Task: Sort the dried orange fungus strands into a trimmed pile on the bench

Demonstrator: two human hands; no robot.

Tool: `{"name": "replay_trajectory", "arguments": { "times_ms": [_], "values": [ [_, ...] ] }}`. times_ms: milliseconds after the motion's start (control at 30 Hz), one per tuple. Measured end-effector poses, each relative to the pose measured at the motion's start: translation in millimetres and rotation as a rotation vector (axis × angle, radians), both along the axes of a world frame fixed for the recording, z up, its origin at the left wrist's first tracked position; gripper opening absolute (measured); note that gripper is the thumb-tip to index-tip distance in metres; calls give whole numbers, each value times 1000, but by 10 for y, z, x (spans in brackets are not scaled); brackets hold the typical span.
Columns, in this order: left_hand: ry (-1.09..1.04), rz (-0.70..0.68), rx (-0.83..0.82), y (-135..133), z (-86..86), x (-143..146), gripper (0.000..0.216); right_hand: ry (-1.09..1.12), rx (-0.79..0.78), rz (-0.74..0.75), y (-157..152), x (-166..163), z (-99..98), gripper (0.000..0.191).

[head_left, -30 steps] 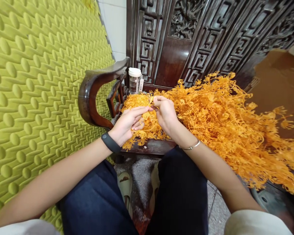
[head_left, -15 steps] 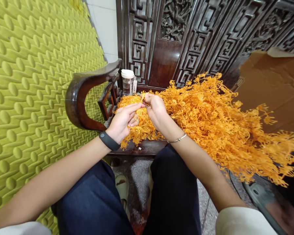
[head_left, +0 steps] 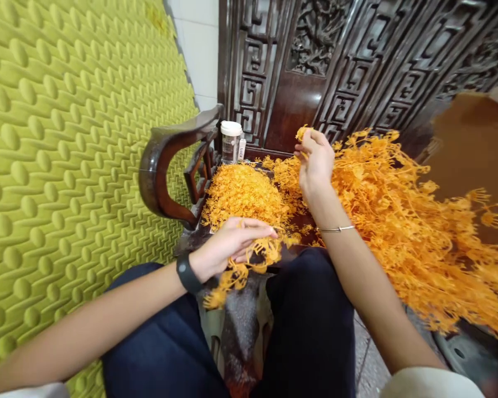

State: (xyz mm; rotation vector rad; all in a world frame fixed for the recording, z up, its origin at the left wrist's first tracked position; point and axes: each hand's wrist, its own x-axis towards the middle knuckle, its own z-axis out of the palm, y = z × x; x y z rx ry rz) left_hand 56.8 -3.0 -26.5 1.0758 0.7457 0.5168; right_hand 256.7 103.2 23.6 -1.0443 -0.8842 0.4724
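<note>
My left hand [head_left: 236,246] is closed on a branched orange plastic flower sprig [head_left: 269,250], whose stems dangle below the palm toward my knees. Farther up and to the right, my right hand [head_left: 317,160] pinches a small orange flower piece [head_left: 302,132] between thumb and fingers. Between the hands lies a low heap of small orange pieces [head_left: 247,190] on the dark wooden seat. To the right of my right hand spreads a large tangled pile of orange sprigs [head_left: 382,221].
A white-lidded clear cup [head_left: 231,142] stands behind the heap, beside a small item marked LUCK [head_left: 242,150]. The curved wooden armrest [head_left: 149,177] is at the left, before yellow-green textured foam [head_left: 66,166]. Carved dark panels [head_left: 282,105] rise behind. Brown cardboard [head_left: 473,143] is at the right.
The hands have come apart. My left hand moved down toward me with the sprig; my right hand moved up and right with a small piece. The low heap is now uncovered.
</note>
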Motion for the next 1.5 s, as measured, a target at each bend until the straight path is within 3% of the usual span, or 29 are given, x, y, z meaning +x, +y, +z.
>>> {"name": "replay_trajectory", "arguments": {
  "times_ms": [200, 367, 467, 667, 900, 1100, 1267, 1400, 1500],
  "values": [
    [-113, 61, 69, 223, -1, -235, 27, -393, 58, 141, -200, -322, -222, 10],
    [-189, 87, 58, 265, 26, -304, 27, -529, 34, 126, -73, -234, -433, 16],
    [-218, 101, 38, 266, 56, -318, 27, -510, 23, 111, 50, -160, -535, 16],
    [-244, 95, 32, 251, 108, -350, 26, -524, -220, 179, 131, -76, -664, 21],
    [-197, 121, 81, 268, 79, -354, 38, -264, -356, 254, 166, -59, -778, 15],
    [-175, 80, 100, 265, 89, -348, 32, -162, -423, 458, 140, -51, -755, 18],
    [-184, 73, 121, 270, 69, -332, 28, -195, -377, 667, 71, -6, -714, 51],
    [-189, 106, 135, 285, 51, -309, 25, -184, -256, 682, -5, -41, -662, 36],
    [-194, 143, 136, 307, 31, -298, 27, -174, -146, 790, -185, -126, -546, 14]
  ]
}}
